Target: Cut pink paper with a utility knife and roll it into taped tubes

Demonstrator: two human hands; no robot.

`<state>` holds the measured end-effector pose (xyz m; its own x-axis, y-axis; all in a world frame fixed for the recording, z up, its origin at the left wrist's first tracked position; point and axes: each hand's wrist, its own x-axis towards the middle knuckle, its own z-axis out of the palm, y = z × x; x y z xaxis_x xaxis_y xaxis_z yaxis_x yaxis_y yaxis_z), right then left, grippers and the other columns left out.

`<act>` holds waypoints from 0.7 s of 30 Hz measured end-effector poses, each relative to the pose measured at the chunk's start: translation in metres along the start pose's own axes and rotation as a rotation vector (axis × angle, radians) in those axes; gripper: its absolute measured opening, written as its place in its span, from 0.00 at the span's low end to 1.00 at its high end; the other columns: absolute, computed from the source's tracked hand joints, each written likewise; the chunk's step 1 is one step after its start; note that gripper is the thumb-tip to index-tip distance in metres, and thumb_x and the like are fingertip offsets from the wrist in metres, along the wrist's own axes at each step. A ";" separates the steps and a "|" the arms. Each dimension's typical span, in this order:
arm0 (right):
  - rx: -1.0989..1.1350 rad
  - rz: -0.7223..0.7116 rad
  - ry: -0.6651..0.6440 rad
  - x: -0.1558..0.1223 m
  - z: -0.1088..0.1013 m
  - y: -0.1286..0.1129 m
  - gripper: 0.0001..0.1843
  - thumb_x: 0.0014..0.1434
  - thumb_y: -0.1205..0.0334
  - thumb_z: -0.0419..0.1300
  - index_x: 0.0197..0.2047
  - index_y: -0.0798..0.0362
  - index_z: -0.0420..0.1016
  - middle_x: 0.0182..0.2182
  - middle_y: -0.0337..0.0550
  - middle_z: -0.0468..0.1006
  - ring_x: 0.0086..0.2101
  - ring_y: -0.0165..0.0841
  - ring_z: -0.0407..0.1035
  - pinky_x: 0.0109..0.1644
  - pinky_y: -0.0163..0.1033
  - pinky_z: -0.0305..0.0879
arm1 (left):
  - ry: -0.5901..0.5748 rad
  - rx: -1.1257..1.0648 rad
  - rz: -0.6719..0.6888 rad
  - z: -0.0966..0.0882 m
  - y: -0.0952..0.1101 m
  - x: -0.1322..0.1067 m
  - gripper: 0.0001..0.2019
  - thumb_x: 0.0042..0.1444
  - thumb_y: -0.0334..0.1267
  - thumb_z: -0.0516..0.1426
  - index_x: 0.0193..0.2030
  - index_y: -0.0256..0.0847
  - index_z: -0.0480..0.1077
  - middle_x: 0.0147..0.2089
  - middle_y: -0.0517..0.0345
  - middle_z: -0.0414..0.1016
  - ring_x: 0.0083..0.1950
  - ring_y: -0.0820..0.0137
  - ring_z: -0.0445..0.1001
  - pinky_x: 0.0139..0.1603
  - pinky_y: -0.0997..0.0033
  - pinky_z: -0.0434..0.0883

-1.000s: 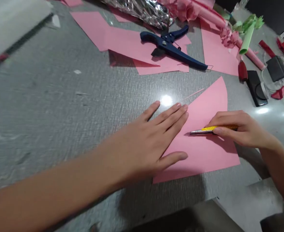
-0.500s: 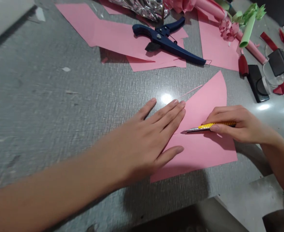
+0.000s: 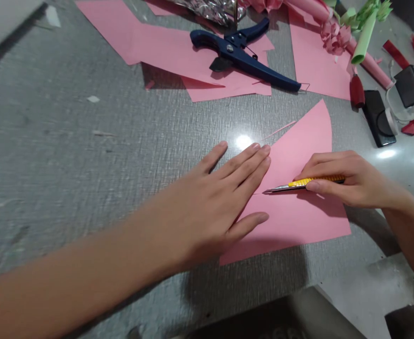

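A sheet of pink paper (image 3: 298, 216) lies on the grey table, partly covered by my hands. My left hand (image 3: 224, 197) rests flat on the paper's left part, fingers stretched out and thumb apart. In my right hand (image 3: 344, 179) is a yellow craft knife (image 3: 307, 182), gripped between thumb and fingers. Its blade tip touches the paper just right of my left fingers, at a thin cut line. A narrow pink paper strip (image 3: 280, 129) lies beside the sheet's upper edge.
Blue-handled cutters (image 3: 242, 56) lie on more pink paper (image 3: 164, 47) at the back. Crumpled foil (image 3: 214, 9), a green paper roll (image 3: 365, 40), a red-handled tool (image 3: 357, 92) and a black device (image 3: 378, 117) sit toward the right. A dark object (image 3: 281, 315) is at the near edge.
Both hands keep almost the same place, the knife tip still on the paper. The view has shifted very slightly, and the things at the back appear a little higher.
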<state>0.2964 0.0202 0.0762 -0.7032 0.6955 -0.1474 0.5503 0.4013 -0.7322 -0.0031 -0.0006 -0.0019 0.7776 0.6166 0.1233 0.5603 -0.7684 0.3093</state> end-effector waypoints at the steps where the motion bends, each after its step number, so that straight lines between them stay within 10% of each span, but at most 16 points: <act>1: -0.007 -0.003 -0.005 0.000 0.000 0.000 0.14 0.79 0.54 0.61 0.53 0.48 0.87 0.41 0.44 0.86 0.39 0.35 0.78 0.43 0.39 0.70 | 0.002 0.000 -0.001 0.000 0.000 0.000 0.38 0.78 0.56 0.45 0.85 0.35 0.50 0.86 0.40 0.51 0.86 0.49 0.53 0.86 0.38 0.46; 21: -0.176 0.039 -0.027 -0.002 -0.007 -0.009 0.18 0.80 0.48 0.56 0.52 0.43 0.87 0.33 0.40 0.84 0.31 0.35 0.73 0.38 0.41 0.67 | -0.029 -0.082 0.001 -0.010 -0.001 -0.001 0.37 0.77 0.55 0.46 0.85 0.37 0.52 0.86 0.41 0.54 0.84 0.39 0.56 0.85 0.32 0.49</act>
<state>0.2961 0.0194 0.0882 -0.6901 0.6975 -0.1932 0.6463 0.4738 -0.5982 -0.0069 0.0012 0.0075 0.7866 0.6099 0.0967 0.5352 -0.7515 0.3857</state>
